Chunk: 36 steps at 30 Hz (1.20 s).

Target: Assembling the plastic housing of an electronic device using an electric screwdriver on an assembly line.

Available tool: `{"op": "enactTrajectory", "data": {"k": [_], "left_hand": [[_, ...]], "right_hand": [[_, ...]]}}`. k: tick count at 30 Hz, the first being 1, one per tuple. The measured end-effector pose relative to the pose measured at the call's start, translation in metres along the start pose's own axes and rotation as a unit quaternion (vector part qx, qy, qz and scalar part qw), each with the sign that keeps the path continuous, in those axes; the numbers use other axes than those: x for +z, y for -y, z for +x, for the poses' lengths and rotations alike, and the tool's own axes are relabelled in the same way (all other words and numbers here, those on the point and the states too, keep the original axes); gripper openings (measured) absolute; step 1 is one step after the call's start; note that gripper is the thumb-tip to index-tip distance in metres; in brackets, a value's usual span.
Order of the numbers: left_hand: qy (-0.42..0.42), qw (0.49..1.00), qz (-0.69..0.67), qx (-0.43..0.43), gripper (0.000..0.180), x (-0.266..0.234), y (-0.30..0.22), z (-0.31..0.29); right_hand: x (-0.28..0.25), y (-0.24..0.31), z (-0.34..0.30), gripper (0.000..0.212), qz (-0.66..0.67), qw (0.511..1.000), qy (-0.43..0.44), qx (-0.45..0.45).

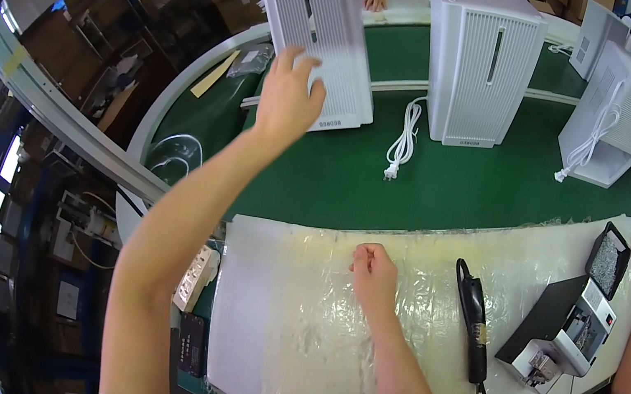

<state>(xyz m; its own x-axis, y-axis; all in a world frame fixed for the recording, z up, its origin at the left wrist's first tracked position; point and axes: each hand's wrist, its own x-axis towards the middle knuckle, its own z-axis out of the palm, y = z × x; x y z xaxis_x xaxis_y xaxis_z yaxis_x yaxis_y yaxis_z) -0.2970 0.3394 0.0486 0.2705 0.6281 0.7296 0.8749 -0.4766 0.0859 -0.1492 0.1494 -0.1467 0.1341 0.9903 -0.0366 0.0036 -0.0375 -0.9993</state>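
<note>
My left hand point(288, 99) is raised with its fingers spread and bent in front of a white ribbed appliance housing point(338, 59). This housing leans at the left of the green conveyor and has a dark vertical slot. Whether the fingertips touch it, I cannot tell. Over the plastic-covered pad point(256, 304), my right hand point(374, 278) is curled closed; anything inside its fingers is hidden. To its right lies a black electric screwdriver point(472, 319) with a cord. A second white housing point(476, 82) stands upright at the back, next to a bundled white power cord point(402, 141).
At the right sit a screw feeder point(565, 326) and a black tray of small metal parts point(608, 261). More white housings point(617, 118) stand on the green conveyor point(318, 181). Co-workers' hands show at the right edge and the back. A power strip point(193, 281) lies left of the pad.
</note>
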Motion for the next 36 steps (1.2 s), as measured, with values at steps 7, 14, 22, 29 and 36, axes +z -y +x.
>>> {"op": "enactTrajectory", "data": {"k": [7,14,22,29,36], "left_hand": [[-0.129,0.975,0.152,0.098,0.036,-0.002,0.018,0.09],[0.07,0.987,0.134,-0.059,0.049,-0.007,0.005,0.083],[0.071,0.992,0.099,-0.024,0.046,-0.073,-0.062,-0.003],[0.005,0.993,0.115,-0.026,0.034,-0.082,-0.074,-0.027],[-0.137,0.896,-0.108,-0.409,0.056,-0.194,-0.048,-0.127]], "right_hand": [[0.005,-0.001,0.0,0.015,0.048,0.999,-0.017,-0.004],[0.004,-0.002,0.001,0.015,0.07,0.997,-0.012,0.002],[-0.003,-0.003,0.007,0.015,0.148,0.987,-0.048,0.047],[-0.009,-0.005,0.017,0.017,0.25,0.958,-0.136,0.014],[-0.052,0.011,0.028,0.016,0.242,0.927,-0.284,-0.033]]}}
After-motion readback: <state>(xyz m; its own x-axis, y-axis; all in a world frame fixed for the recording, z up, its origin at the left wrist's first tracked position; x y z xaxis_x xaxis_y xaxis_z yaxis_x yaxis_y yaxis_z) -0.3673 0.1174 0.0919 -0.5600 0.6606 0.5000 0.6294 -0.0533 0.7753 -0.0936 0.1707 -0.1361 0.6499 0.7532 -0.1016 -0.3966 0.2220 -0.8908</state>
